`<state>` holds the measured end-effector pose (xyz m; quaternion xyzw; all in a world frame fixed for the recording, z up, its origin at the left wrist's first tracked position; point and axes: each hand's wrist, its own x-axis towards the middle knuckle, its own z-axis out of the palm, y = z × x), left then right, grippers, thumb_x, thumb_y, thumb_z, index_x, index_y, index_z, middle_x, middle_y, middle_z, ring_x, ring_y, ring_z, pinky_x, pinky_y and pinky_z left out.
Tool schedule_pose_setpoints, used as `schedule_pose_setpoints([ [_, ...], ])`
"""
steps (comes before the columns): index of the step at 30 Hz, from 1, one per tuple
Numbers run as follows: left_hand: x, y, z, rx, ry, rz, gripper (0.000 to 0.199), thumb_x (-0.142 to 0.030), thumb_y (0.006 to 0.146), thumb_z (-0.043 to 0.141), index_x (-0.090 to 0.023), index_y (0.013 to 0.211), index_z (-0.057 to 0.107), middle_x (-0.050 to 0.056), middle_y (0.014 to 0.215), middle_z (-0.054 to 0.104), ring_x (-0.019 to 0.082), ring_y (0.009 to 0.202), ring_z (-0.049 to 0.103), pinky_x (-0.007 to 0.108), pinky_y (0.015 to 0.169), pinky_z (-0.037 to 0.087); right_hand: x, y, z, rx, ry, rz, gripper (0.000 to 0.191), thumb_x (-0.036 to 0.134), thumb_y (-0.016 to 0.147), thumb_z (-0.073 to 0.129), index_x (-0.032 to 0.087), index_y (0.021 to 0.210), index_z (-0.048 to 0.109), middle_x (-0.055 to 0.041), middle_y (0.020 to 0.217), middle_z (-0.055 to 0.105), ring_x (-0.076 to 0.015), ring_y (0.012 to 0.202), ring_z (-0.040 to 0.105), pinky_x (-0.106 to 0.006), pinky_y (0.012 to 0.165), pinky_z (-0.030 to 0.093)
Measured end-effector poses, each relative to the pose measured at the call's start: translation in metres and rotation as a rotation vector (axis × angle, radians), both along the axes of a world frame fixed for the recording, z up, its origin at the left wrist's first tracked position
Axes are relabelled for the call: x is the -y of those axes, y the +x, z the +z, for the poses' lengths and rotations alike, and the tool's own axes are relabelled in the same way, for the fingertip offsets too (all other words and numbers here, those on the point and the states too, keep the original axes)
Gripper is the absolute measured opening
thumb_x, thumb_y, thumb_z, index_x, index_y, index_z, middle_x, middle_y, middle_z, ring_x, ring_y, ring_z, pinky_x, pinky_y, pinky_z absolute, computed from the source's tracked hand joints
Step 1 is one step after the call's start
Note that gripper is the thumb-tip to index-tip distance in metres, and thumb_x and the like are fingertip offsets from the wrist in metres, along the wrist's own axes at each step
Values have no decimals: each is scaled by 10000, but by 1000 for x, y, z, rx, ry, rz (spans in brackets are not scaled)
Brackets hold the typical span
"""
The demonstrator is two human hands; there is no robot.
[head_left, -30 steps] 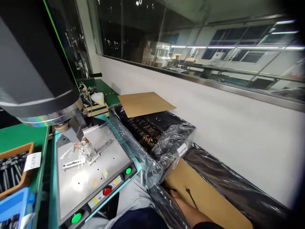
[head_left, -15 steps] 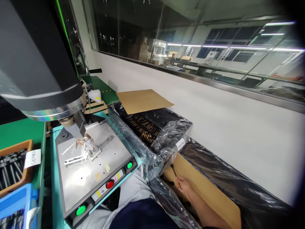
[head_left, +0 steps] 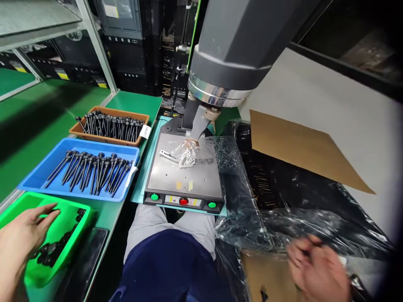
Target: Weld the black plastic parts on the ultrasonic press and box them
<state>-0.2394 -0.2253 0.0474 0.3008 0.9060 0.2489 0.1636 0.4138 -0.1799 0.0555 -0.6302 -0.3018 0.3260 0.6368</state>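
Note:
My left hand (head_left: 30, 230) reaches over the green tray (head_left: 27, 274), thumb and forefinger apart with nothing visible between them. Small black caps (head_left: 50, 251) lie in that tray below the fingers. Blurred by motion, my right hand (head_left: 317, 266) is above the cardboard-lined box (head_left: 267, 272) at lower right. Its fingers are curled together around something dark that is too smeared to name. One small black part (head_left: 263, 295) shows on the cardboard below. In front of me stands a press-like machine (head_left: 231, 54), its pointed tip over a metal fixture (head_left: 187, 155) wrapped in clear plastic.
A blue tray (head_left: 34, 182) and an orange tray (head_left: 108, 140) hold black rods with thick heads. The machine's base carries two green buttons (head_left: 154, 196) and a red button (head_left: 183, 201). At right, a cardboard sheet (head_left: 302, 142) lies over a plastic-lined box of dark rods (head_left: 261, 180).
The view has swung left, bringing the trays and my left hand into sight. My right hand, earlier at a dark rod inside the cardboard-lined box, has lifted and is moving.

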Motion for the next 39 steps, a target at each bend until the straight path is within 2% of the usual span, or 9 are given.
schedule_pose_setpoints([
  [5,-53,106,31,183,400,-399,259,-551,697,726,-353,863,747,-118,961,731,196,905,635,357,931,474,-37,-131,-7,93,-167,684,348,427,748,726,173,984,697,-9,654,607,-94,477,457,-236,435,374],
  [7,-75,149,33,425,557,-464,282,-495,679,770,-250,817,759,-6,954,741,245,989,636,397,951,488,-46,-170,-13,195,-131,910,284,379,832,634,172,1009,711,-16,697,629,-100,515,485,-233,471,402],
  [9,-93,183,30,761,671,-447,281,-410,640,824,-185,791,748,67,986,734,262,971,653,417,903,525,-49,-196,-17,261,-64,986,269,325,868,580,172,1048,708,-21,725,642,-111,561,514,-228,496,413],
  [12,-111,216,22,1073,758,-358,281,-328,578,872,-159,745,721,91,962,732,238,888,677,419,863,548,-49,-213,-18,316,18,983,272,284,890,548,177,1091,698,-34,779,661,-139,659,572,-238,562,452],
  [20,-124,248,15,1351,676,-358,265,-245,545,899,-164,737,734,78,968,740,180,848,679,299,755,543,-52,-209,-14,444,113,890,255,241,914,525,204,1098,699,-35,823,671,-164,753,607,-279,712,492],
  [24,-127,255,17,1388,667,-307,278,-240,497,921,-166,688,731,66,931,741,175,827,680,301,751,539,-50,-211,-20,453,200,821,270,247,927,519,201,1131,689,-72,941,694,-183,852,628,-313,798,501],
  [29,-133,256,17,1406,664,-375,236,-233,525,905,-175,673,730,45,917,726,172,838,678,298,759,523,-48,-216,-31,216,79,865,260,318,910,560,186,1093,691,-21,756,679,-145,634,600,-264,598,506],
  [35,-134,266,12,1411,687,-348,228,-235,517,903,-176,663,738,48,908,720,174,837,666,313,779,507,-44,-216,-30,405,159,702,238,290,907,577,210,1078,723,-92,1016,725,-215,949,668,-351,889,521],
  [39,-127,276,6,1418,713,-393,254,-266,493,905,-145,647,742,65,840,711,169,806,647,324,806,495,-31,-215,-51,117,-20,693,263,358,832,694,188,1031,717,-67,844,731,-156,644,630,-285,586,520],
])
